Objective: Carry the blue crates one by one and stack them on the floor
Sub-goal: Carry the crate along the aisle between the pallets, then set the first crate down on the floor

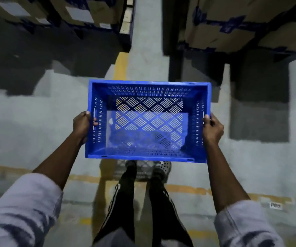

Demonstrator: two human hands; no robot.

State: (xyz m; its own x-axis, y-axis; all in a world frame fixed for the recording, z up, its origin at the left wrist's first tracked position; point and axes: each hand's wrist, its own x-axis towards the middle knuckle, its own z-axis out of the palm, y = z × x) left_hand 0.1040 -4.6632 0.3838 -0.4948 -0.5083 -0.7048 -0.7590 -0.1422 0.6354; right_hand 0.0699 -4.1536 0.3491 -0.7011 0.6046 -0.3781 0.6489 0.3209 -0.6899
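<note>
View from the head camera, looking straight down at a warehouse aisle. A person holds a blue rectangular plastic crate [149,122] in front of the body with both arms stretched out. The crate is level with its open top facing up, and it is raised above the grey concrete floor [36,122]. Its walls have rows of narrow slots and its base is a diamond lattice, and nothing lies inside.

The left hand [83,123] grasps the crate's left short end, thumb on the rim and fingertips curled in through the handle slot. The right hand [212,127] grasps the right short end in the same manner, thumb over the rim.

Just below the crate's near edge are the person's two shoes [161,168]. Nearer still are black trousers with a white side stripe [124,202] and pale rolled-up sleeves [24,207].

Worn yellow painted lines [188,189] cross the floor near the feet, and another runs away beyond the crate. A small white floor sticker [275,205] on the right carries dark marks too blurred to read.

Far left, brown cardboard boxes [93,8] bear white labels [80,14], and their print is unreadable. Far right are more cardboard boxes with dark blue bands [224,24], with no legible writing.
</note>
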